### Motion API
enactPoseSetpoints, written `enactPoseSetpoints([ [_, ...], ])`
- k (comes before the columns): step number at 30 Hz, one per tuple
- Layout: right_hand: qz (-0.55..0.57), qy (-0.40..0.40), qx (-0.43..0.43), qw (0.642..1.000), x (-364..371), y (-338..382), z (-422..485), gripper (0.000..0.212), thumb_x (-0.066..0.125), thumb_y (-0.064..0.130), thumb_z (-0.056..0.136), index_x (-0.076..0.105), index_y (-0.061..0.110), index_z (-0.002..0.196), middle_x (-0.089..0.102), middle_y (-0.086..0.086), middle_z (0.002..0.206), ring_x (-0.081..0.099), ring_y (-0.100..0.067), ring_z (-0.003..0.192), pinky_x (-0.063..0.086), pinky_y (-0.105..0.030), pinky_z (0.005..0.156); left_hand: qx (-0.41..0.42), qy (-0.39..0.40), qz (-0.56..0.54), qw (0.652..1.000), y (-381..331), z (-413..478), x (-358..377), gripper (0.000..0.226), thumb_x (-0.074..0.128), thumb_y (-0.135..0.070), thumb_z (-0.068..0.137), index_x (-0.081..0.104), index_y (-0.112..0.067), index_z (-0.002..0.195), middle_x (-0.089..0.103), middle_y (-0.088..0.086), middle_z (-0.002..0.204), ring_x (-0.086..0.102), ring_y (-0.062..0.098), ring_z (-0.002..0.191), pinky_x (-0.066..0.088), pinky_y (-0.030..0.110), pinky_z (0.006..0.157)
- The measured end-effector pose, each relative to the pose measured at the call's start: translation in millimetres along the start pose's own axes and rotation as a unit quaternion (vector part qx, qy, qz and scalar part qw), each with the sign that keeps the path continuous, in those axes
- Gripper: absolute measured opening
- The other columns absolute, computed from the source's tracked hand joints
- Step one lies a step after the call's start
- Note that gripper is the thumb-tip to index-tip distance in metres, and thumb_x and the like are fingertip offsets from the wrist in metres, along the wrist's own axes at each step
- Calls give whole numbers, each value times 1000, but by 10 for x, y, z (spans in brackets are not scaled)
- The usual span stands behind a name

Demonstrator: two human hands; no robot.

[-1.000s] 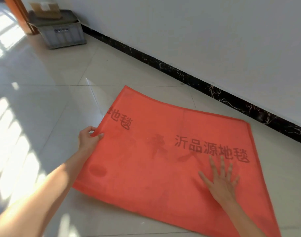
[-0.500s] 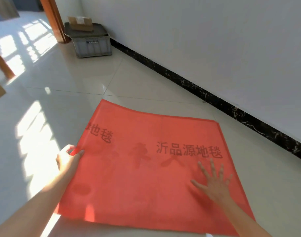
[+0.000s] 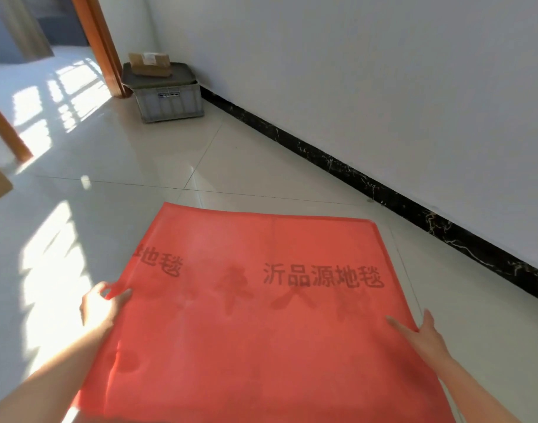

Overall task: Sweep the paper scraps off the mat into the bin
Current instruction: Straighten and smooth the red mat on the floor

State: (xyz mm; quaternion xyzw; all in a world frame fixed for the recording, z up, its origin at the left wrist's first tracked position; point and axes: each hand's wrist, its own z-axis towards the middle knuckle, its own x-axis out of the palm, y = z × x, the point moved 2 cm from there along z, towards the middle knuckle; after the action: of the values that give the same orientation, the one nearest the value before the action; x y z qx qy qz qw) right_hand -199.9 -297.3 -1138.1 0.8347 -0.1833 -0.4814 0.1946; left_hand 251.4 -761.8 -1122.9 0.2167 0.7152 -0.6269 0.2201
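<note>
The red mat (image 3: 261,331) lies on the floor (image 3: 139,166), with the left hand (image 3: 99,306) gripping its edge at 8 o'clock. The right hand (image 3: 423,334) holds its 4 o'clock edge, thumb on top, fingers apparently underneath.

Single view only: head-worn cam, wide-angle, straight lines bent twd the frame edges. It is aimed fwd and steeply down at the glossy cream tiled floor (image 3: 261,166). The red rectangular mat (image 3: 261,346) is seen close up, filling the lower centre. The left hand (image 3: 99,306) and right hand (image 3: 423,334) are framed low, forearms entering from the bottom corners. The grey lidded plastic crate (image 3: 170,102) is seen far off, upper left; the white painted wall (image 3: 353,87) is taken in at right.
</note>
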Motion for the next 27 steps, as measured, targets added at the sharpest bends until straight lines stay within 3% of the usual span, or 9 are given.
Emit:
enactPoseSetpoints([
  [3, -25, -58, 27, 998, 111, 135, 69, 131, 75, 76, 51, 18, 12, 150, 41, -28, 138, 35, -47, 128, 32, -55, 104, -2, 0, 11, 1000, -185, -4, 62, 36, 79, -10, 77, 65, -1, 109, 63, 24, 119, 58, 40, 113, 43, 44, 94],
  [6, -25, -33, 101, 994, 145, 28, 462, 119, 77, 78, 45, 45, 1, 131, 49, -24, 129, 44, -44, 120, 37, -55, 102, -21, 36, 25, 999, -269, 86, 79, 25, 76, -20, 80, 63, -12, 101, 60, 18, 106, 58, 37, 109, 43, 39, 89],
  [8, -23, 6, 107, 994, 204, -73, 587, 116, 75, 84, 35, 59, 2, 116, 61, -20, 116, 58, -37, 104, 45, -48, 96, -22, 64, 13, 998, -131, 253, 98, 25, 74, -31, 75, 57, -18, 88, 64, 20, 106, 61, 40, 104, 49, 46, 93],
  [10, 61, 23, 101, 993, 118, 87, 407, 95, 85, 62, 54, 60, -5, 116, 63, -23, 115, 58, -30, 92, 46, -39, 89, 5, 70, 39, 997, 28, 441, 121, 17, 73, -18, 79, 58, -17, 87, 64, 27, 111, 61, 42, 103, 49, 49, 91],
  [12, 133, 5, 92, 987, -14, 199, 384, 71, 85, 35, 69, 58, -11, 117, 62, -27, 117, 55, -28, 89, 46, -39, 90, 27, 70, 59, 995, -161, 298, 51, 16, 69, -3, 83, 61, -13, 93, 66, 23, 106, 62, 37, 95, 47, 42, 83],
  [15, 138, -69, 55, 987, -102, 254, 454, 45, 84, 29, 69, 66, -4, 93, 67, -27, 104, 61, -34, 85, 51, -48, 90, 67, 85, 82, 991, -304, 281, 34, 14, 68, -6, 85, 63, -17, 94, 66, 11, 91, 60, 25, 83, 40, 32, 71],
  [17, 124, -128, 35, 983, -38, 335, 411, 32, 82, 20, 73, 59, 1, 85, 65, -29, 104, 60, -39, 89, 49, -46, 88, 79, 87, 77, 990, -250, 377, 73, 14, 67, -8, 86, 64, -15, 97, 68, 13, 91, 62, 27, 85, 40, 31, 71],
  [21, 112, -225, -12, 968, 87, 405, 382, 29, 77, 17, 80, 56, 2, 93, 61, -30, 108, 57, -46, 100, 43, -49, 87, 102, 100, 49, 989, -158, 586, 242, 13, 64, -4, 88, 64, -8, 101, 69, 18, 103, 65, 32, 95, 46, 37, 80],
  [27, 98, -259, 11, 961, 232, 378, 598, 33, 74, 22, 82, 57, 3, 104, 61, -27, 112, 56, -47, 103, 41, -54, 90, 77, 133, 25, 988, 53, 948, 510, 12, 61, -7, 91, 61, -18, 97, 70, 16, 103, 67, 33, 94, 52, 47, 88],
])
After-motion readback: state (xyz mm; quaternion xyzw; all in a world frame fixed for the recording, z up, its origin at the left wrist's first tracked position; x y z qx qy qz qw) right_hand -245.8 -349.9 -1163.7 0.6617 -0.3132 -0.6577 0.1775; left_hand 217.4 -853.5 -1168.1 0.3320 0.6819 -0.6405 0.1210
